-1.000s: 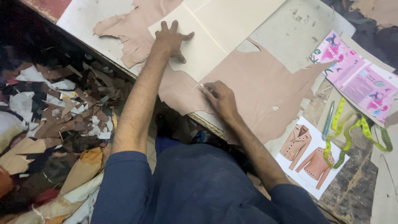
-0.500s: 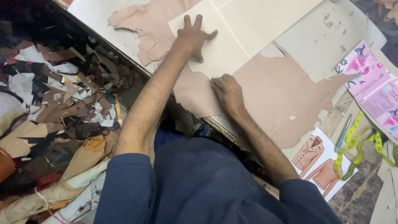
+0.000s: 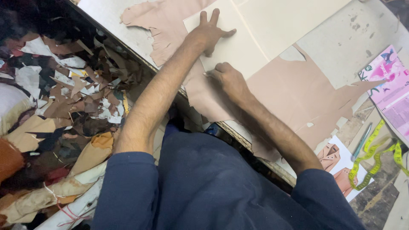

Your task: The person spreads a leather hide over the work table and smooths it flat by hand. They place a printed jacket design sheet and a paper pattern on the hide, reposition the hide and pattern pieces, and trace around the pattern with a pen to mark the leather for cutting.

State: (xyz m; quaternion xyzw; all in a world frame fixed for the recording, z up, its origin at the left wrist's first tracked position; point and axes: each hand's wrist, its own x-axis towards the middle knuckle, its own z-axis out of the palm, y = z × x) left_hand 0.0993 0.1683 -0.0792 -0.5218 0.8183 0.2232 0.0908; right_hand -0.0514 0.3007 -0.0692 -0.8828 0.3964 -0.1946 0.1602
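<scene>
A pale pink leather hide (image 3: pixel 298 98) lies spread on the white table (image 3: pixel 341 38). A cream pattern card (image 3: pixel 264 34) rests on top of it. My left hand (image 3: pixel 208 32) presses flat on the card's near corner, fingers spread. My right hand (image 3: pixel 230 81) sits just below it on the hide, fingers curled tight against the card's lower edge. I cannot tell whether something thin is pinched in them.
A pink printed sheet (image 3: pixel 390 89), a yellow tape measure (image 3: pixel 375 157), a pen (image 3: pixel 361 142) and a paper with jacket drawings (image 3: pixel 336 164) lie at the right. Left of the table edge, a heap of leather and paper scraps (image 3: pixel 72 93) covers the floor.
My right hand has slid along the card's lower edge, closer to my left hand. The left hand stays flat on the card. The view has shifted.
</scene>
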